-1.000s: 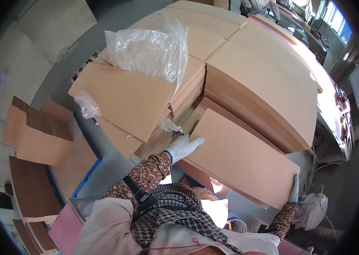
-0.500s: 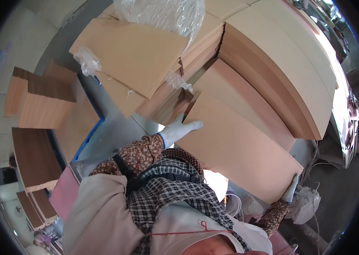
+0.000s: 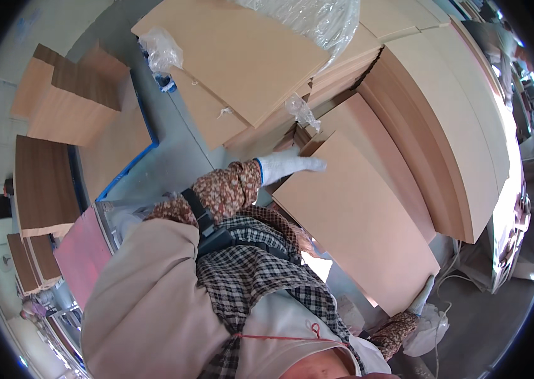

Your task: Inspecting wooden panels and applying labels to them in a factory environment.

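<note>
A large flat tan board [image 3: 361, 221] lies tilted across the front of me, with an end near each hand. My left hand [image 3: 287, 167], in a white knit glove with a blue cuff, is at the board's far left corner. One long digit rests on its top face, and the others are partly hidden at the edge. At the opposite end, my right hand [image 3: 423, 298] is gloved too and closed on the corner, its fingers mostly hidden. Beyond it, more boards [image 3: 380, 136] of similar colour lie in a recess next to a taller stack [image 3: 450, 114].
Loose panels [image 3: 241, 57] with clear plastic film [image 3: 317, 22] lie at the far side. Brown wood-grain stacks [image 3: 74, 101] stand at left beside a blue-edged board [image 3: 115, 145]. A white plastic bag [image 3: 425, 331] and a thin cable [image 3: 449, 309] are by my right hand.
My view has turned, so the surroundings sit differently in the picture. The board slants more steeply down to the right. My left hand points more to the right over its corner.
</note>
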A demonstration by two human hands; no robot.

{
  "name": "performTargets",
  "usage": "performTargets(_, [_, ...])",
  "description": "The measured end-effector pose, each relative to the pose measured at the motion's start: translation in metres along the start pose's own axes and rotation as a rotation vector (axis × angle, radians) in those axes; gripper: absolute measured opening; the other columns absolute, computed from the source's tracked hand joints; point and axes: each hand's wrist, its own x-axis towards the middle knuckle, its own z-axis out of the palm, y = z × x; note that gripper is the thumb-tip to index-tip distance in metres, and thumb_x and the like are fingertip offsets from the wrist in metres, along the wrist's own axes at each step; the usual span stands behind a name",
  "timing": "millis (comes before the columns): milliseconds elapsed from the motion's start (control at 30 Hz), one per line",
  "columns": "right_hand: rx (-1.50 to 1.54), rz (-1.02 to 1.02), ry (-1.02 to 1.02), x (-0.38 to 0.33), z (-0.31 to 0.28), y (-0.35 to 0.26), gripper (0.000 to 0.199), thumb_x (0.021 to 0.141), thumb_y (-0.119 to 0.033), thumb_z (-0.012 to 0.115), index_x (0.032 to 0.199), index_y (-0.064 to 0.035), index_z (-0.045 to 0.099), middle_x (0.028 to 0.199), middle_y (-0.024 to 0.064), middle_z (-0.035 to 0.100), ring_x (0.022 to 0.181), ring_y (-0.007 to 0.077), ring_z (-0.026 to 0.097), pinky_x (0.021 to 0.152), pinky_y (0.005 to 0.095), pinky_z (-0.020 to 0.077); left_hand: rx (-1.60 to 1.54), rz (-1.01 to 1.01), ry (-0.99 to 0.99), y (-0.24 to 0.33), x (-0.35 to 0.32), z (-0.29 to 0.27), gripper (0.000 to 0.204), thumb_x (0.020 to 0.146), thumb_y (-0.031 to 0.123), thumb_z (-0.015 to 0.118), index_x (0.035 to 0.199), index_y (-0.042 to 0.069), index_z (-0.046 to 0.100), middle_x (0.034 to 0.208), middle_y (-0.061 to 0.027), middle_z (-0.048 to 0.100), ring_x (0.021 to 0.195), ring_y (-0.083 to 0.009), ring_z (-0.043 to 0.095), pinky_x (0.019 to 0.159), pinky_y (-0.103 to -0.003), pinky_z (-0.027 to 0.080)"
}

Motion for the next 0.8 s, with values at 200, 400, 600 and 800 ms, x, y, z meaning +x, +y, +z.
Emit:
performTargets(200, [0.011, 0.007, -0.023, 0.000, 0.010, 0.001, 0.068, 0.102, -0.057, 0.051, 0.145, -0.0052, 0.052, 0.142, 0.0124, 0.059, 0.123, 0.0282, 0.059, 0.104, 0.0421, 0.0493, -0.173, -0.019, -0.032, -0.013, 0.002, 0.002, 0.071, 0.096, 0.044, 0.067, 0.150, 0.003, 0.047, 0.134, -0.0141, 0.063, 0.122, -0.0213, 0.060, 0.104, -0.034, 0.049])
performTargets(400, [-0.144, 0.014, 0.042, -0.034, 0.037, 0.014, 0.069, 0.102, -0.058, 0.050, 0.146, -0.0050, 0.050, 0.144, 0.0119, 0.057, 0.126, 0.0279, 0.057, 0.106, 0.0422, 0.0472, -0.282, 0.039, 0.156, -0.015, -0.021, 0.005, 0.044, 0.088, 0.027, 0.078, 0.123, 0.006, 0.062, 0.110, -0.0060, 0.068, 0.097, -0.0152, 0.066, 0.083, -0.033, 0.056])
performTargets(600, [-0.434, 0.022, 0.044, -0.054, 0.108, 0.028, 0.070, 0.103, -0.058, 0.050, 0.148, -0.0047, 0.048, 0.147, 0.0114, 0.055, 0.129, 0.0277, 0.055, 0.109, 0.0423, 0.0451, -0.568, 0.025, 0.075, 0.002, -0.105, 0.009, 0.048, 0.087, 0.026, 0.074, 0.131, 0.009, 0.064, 0.119, -0.0092, 0.069, 0.109, -0.0175, 0.063, 0.093, -0.037, 0.053])
performTargets(800, [-0.690, -0.004, -0.132, -0.031, 0.198, 0.036, 0.071, 0.103, -0.058, 0.049, 0.149, -0.0045, 0.047, 0.150, 0.0108, 0.052, 0.132, 0.0275, 0.052, 0.111, 0.0424, 0.0430, -0.768, -0.039, 0.365, -0.118, -0.165, -0.041, 0.057, 0.088, 0.039, 0.074, 0.130, 0.001, 0.065, 0.121, -0.0121, 0.071, 0.106, -0.0196, 0.067, 0.092, -0.036, 0.054])
